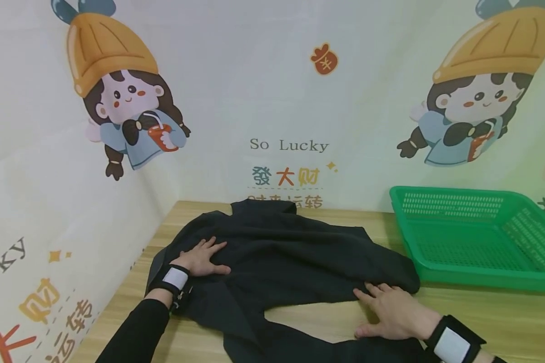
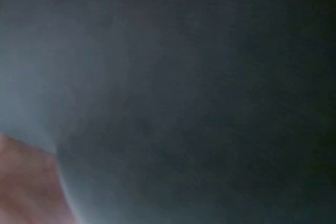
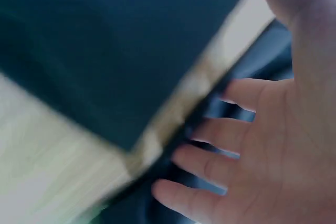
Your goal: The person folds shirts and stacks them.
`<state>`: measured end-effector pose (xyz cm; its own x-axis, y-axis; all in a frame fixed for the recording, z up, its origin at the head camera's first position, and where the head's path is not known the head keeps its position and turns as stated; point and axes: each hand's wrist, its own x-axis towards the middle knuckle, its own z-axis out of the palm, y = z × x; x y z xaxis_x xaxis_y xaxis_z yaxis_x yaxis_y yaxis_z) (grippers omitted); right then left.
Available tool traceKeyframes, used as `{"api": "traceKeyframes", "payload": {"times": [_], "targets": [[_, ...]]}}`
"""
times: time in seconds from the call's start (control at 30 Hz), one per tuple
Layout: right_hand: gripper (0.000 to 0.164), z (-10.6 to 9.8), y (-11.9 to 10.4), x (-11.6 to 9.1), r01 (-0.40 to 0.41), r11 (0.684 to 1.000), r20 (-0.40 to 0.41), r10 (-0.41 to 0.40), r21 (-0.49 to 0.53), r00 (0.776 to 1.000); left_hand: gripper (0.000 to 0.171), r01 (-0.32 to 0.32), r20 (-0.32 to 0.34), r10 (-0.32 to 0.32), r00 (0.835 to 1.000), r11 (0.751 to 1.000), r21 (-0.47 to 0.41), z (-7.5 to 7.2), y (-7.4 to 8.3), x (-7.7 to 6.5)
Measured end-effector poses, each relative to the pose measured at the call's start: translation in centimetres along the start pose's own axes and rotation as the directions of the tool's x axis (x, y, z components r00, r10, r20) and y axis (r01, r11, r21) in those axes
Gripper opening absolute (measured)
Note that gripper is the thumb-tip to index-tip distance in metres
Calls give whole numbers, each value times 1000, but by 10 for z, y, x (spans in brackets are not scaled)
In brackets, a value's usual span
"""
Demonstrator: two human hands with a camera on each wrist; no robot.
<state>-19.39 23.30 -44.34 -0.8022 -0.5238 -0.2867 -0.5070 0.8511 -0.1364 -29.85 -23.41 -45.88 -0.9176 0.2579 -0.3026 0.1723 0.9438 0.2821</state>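
Note:
A black cloth garment lies spread and wrinkled on the table, with two long parts reaching right and a gap between them. Its exact kind I cannot tell. My left hand rests on its left part, fingers spread. Dark cloth fills most of the left wrist view, with a patch of skin at the lower left. At the lower edge of the upper long part, my right hand has its fingertips by the cloth, thumb near the lower part. In the right wrist view its fingers extend beside dark cloth, holding nothing.
A green plastic basket with perforated walls stands at the right, close to the garment's end. Beneath everything is a wood-grain table. A printed backdrop with cartoon figures hangs behind and along the left.

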Motion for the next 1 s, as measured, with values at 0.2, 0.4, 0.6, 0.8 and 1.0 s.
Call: {"api": "traceKeyframes", "payload": {"times": [0.2,0.4,0.6,0.8,1.0], "targets": [[61,-10,-4,-8,145,984,-122,-132,105,984,73,-68,-53,71,996,996,49,-5,15,-17],[69,-26,14,-14,169,975,-189,-141,142,972,69,-260,-27,260,965,965,-10,-17,52,-64],[99,-10,30,-26,277,931,-13,-282,239,959,86,-342,155,357,921,932,-116,-2,47,-96],[111,8,43,-28,259,944,32,-271,204,962,66,-416,85,416,905,909,-18,30,31,-98],[78,15,41,-30,210,967,-75,-201,145,977,24,-401,-112,407,906,913,75,41,27,-99]]}}
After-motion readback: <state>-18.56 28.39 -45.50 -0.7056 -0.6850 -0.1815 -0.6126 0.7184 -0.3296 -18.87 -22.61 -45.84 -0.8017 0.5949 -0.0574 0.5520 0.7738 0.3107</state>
